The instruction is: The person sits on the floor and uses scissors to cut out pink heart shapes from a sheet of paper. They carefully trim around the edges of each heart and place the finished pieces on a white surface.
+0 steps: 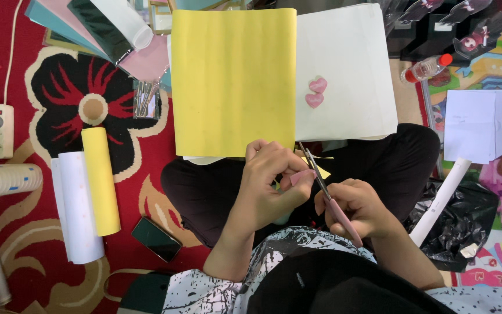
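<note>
My right hand (355, 203) grips pink scissors (329, 197), fingers closed tight on the handles. My left hand (271, 174) pinches a small pink piece (302, 176) right at the blades, above my lap. Just past my hands lie a yellow sheet (233, 81) and a white sheet (350, 64) with two pink hearts (315, 93).
</note>
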